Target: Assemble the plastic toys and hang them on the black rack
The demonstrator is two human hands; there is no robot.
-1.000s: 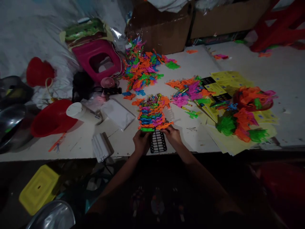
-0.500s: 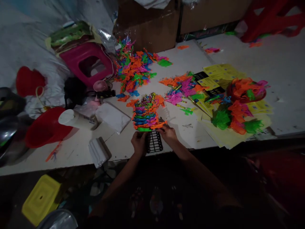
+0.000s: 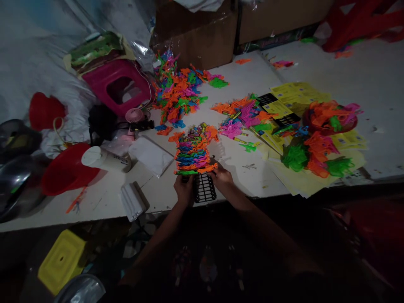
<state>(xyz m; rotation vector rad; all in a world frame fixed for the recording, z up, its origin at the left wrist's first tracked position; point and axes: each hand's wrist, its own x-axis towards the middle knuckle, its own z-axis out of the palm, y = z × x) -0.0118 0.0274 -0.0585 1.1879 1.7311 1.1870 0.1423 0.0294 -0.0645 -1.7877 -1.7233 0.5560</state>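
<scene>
In front of me on the table is a black slotted plastic rack (image 3: 205, 189), its near rows bare. Its far part is packed with rows of small plastic toy pieces (image 3: 192, 155) in orange, blue, pink and green. My left hand (image 3: 184, 190) is closed at the rack's left edge, by the end of a green piece (image 3: 187, 172). At the right edge my right hand (image 3: 222, 179) has its fingers closed around the rack's side, close to the end of an orange piece (image 3: 208, 168). Its fingertips are partly hidden in the dim light.
Behind lies a heap of loose toy pieces (image 3: 181, 90); another pile (image 3: 243, 113) is at right, near yellow printed cards (image 3: 296, 94) and a full bowl (image 3: 331, 120). To the left are a white bottle (image 3: 107, 160), a red basin (image 3: 69, 172) and a white device (image 3: 132, 202).
The orange piece's right end has come down onto the front row, and my right hand has shifted slightly down and left to the rack's side. The view has turned slightly left.
</scene>
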